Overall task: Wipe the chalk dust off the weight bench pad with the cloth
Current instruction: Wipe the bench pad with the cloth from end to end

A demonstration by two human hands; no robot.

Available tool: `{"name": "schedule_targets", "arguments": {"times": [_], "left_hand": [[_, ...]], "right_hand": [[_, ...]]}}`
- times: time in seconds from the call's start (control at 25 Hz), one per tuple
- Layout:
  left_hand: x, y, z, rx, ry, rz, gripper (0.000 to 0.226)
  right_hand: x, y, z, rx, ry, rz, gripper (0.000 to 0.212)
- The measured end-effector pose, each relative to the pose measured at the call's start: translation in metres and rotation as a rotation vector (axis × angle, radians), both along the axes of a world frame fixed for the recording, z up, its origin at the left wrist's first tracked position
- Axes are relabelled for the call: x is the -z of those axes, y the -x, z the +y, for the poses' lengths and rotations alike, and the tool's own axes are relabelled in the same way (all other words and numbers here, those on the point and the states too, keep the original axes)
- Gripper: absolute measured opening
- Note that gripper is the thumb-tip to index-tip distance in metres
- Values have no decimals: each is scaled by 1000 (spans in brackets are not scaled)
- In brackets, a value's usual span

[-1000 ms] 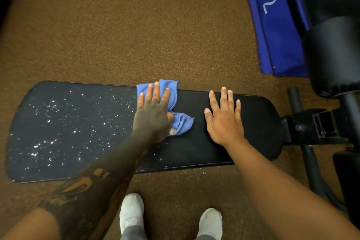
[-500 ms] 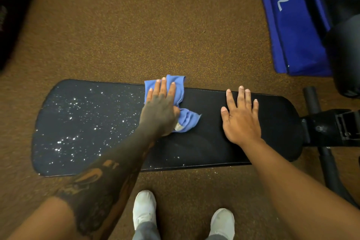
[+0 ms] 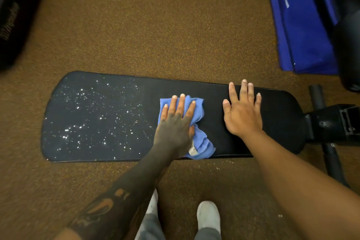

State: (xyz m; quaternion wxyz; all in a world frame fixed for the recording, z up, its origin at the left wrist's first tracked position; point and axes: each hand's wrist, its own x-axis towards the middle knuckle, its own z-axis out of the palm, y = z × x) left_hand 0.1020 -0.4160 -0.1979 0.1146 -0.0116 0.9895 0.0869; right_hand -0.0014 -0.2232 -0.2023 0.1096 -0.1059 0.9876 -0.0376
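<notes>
The black bench pad point(image 3: 214, 93) lies crosswise below me. White chalk specks point(image 3: 93, 121) cover its left half, while the right half looks dark and clean. My left hand point(image 3: 175, 122) presses flat, fingers spread, on a crumpled blue cloth point(image 3: 200, 140) at the pad's middle; the cloth reaches the near edge. My right hand point(image 3: 242, 111) rests flat and empty on the pad to the right of the cloth.
The bench's black metal frame point(image 3: 335, 124) juts out at the right end. A blue panel marked "02" point(image 3: 300, 25) and a black padded roller stand at the upper right. Dark equipment point(image 3: 13, 15) sits upper left. My white shoes point(image 3: 208, 216) stand on brown speckled floor.
My left hand has dragged the cloth from the pad's far edge toward the near edge. The right hand stayed planted. The camera shifted left, so the bench sits further right in view.
</notes>
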Motion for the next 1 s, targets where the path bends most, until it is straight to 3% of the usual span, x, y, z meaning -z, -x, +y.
{"name": "schedule_targets", "arguments": {"times": [0.28, 0.6, 0.8, 1.0], "left_hand": [[2, -51, 20, -151, -9, 61, 61], [9, 8, -31, -300, 39, 92, 59], [-1, -48, 2, -146, -26, 33, 61], [-3, -24, 54, 85, -40, 16, 61]], "right_hand": [[1, 0, -2, -6, -2, 14, 61], [4, 1, -2, -3, -27, 29, 60], [1, -1, -6, 25, -24, 15, 60], [1, 3, -21, -30, 21, -14, 57]]}}
